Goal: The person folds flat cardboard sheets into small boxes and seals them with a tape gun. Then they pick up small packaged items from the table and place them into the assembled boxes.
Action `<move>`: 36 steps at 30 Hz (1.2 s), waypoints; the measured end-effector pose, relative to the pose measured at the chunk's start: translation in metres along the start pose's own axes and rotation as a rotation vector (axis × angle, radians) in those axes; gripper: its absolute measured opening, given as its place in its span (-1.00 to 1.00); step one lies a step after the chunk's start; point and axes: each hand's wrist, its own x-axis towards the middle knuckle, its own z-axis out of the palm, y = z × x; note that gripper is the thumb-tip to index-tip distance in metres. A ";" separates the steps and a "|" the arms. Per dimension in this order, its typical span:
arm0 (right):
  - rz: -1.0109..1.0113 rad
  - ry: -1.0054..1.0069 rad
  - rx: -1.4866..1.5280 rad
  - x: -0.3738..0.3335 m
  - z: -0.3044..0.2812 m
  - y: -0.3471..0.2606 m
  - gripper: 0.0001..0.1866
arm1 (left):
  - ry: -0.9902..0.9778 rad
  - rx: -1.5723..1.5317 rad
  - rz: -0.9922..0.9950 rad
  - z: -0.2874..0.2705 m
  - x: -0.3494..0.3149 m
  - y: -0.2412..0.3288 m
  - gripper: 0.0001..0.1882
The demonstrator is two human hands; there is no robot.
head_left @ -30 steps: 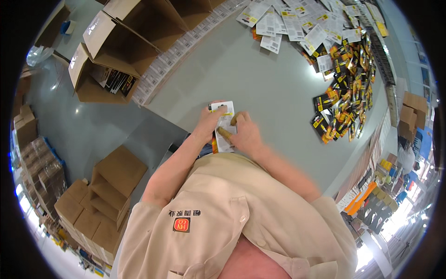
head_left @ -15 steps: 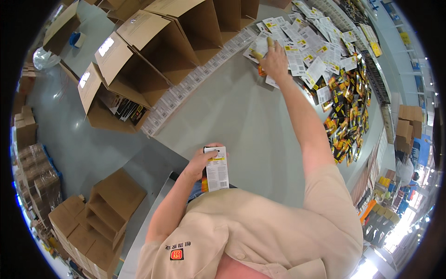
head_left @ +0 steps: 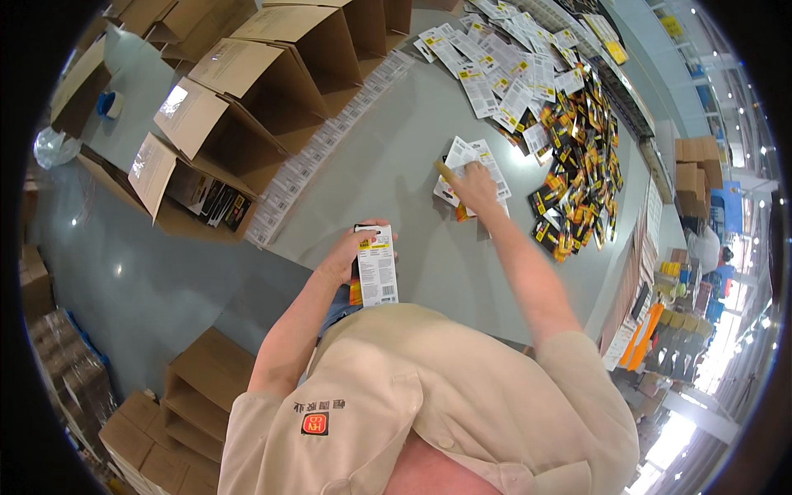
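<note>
My left hand [head_left: 345, 256] is closed around a small stack of carded packages [head_left: 379, 268], held upright near my waist. The front card shows a white printed back with a yellow band, and black and orange edges show behind it. Over the middle of the table, my right hand [head_left: 476, 188] has its fingers bent onto several loose carded packages [head_left: 492, 165], fanned out beneath it. A yellow cover [head_left: 445, 172] sits on one of its digits. Its other fingertips are partly hidden.
A pile of white-backed cards [head_left: 503, 70] lies at the far right, with black-and-orange packages [head_left: 582, 165] beside it. Open cardboard boxes [head_left: 268, 91] line the left edge behind a strip of white labelled packs [head_left: 318, 148]. More cartons [head_left: 202, 379] stand at lower left.
My right hand has come back from the pile toward me, bringing several cards with it. The left hand still grips its stack. The whole view has shifted somewhat.
</note>
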 end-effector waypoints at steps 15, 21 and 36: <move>-1.267 -0.203 0.147 -0.167 0.000 -0.088 -0.68 | -0.125 -0.021 -0.139 -0.004 0.008 -0.004 -0.53; -0.680 0.016 0.254 -0.138 0.000 -0.040 -0.45 | -0.210 0.236 0.019 0.019 0.018 0.001 -0.50; -1.030 -0.130 -0.060 -0.098 -0.023 -0.002 -0.46 | -0.098 0.311 0.001 0.020 0.041 -0.004 -0.54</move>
